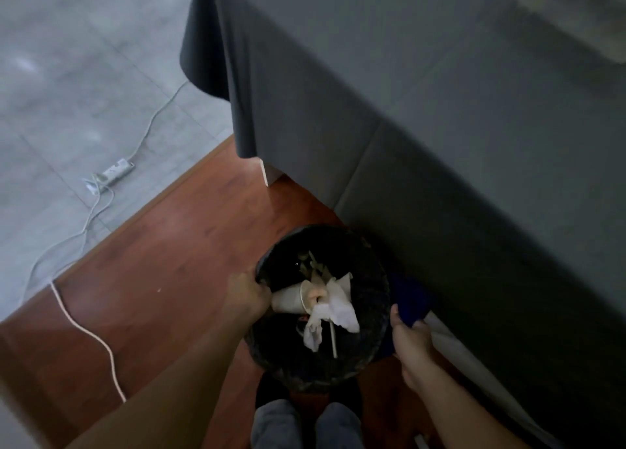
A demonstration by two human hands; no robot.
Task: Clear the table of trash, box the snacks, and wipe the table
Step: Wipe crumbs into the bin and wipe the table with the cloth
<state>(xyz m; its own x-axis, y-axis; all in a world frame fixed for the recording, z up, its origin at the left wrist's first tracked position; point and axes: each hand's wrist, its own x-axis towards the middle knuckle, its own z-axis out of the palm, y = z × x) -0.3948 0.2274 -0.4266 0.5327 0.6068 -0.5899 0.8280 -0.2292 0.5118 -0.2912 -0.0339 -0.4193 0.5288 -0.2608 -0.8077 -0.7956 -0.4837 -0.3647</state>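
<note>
- Head view: reddish wood flooring (162, 279) meets grey tiles, and a table under a dark grey tablecloth (423, 126) fills the right side.
- Black trash bin (369, 316) stands on the wood beside the table, mouth facing up.
- Inside the bin, a white paper cup (289, 301) lies on its side, mouth toward the table, next to crumpled tissues (338, 308).
- Left hand (245, 296) curls its fingers over the bin's near-left rim.
- Right hand (411, 342) pinches a blue cloth (408, 299) between bin and table.
</note>
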